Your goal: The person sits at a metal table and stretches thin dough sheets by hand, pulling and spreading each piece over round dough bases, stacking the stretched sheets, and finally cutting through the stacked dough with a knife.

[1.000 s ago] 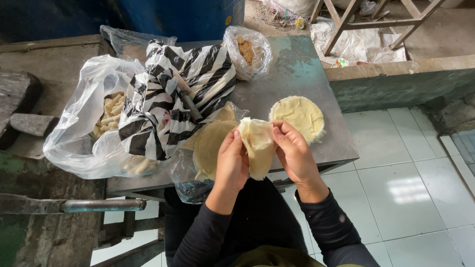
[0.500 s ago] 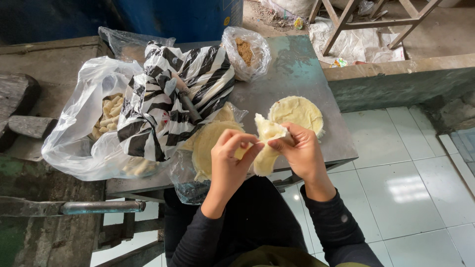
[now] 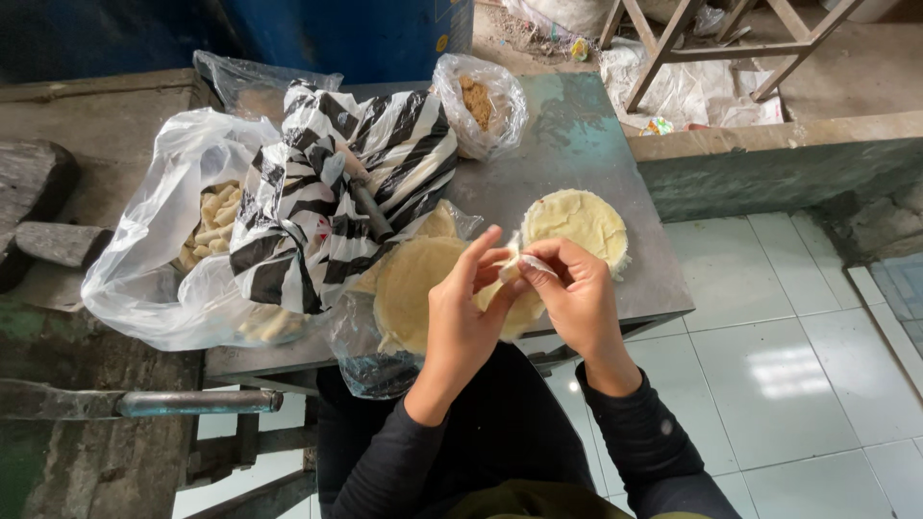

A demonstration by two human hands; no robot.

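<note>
Both grips — pinched on dough wrapper (image 3: 519, 288)

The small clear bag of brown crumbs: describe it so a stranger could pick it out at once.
Start at the grey metal table and go to its far edge, in front of the blue barrel. Just right of the black-and-white striped bag stands the small clear bag. It alone holds brown crumbs; the big clear bag at the left holds pale pieces.

Rough food-prep workshop, worn metal table (image 3: 577, 144), bagged dough pieces (image 3: 216, 216) (clear plastic), tiled floor (image 3: 808, 375)
</note>
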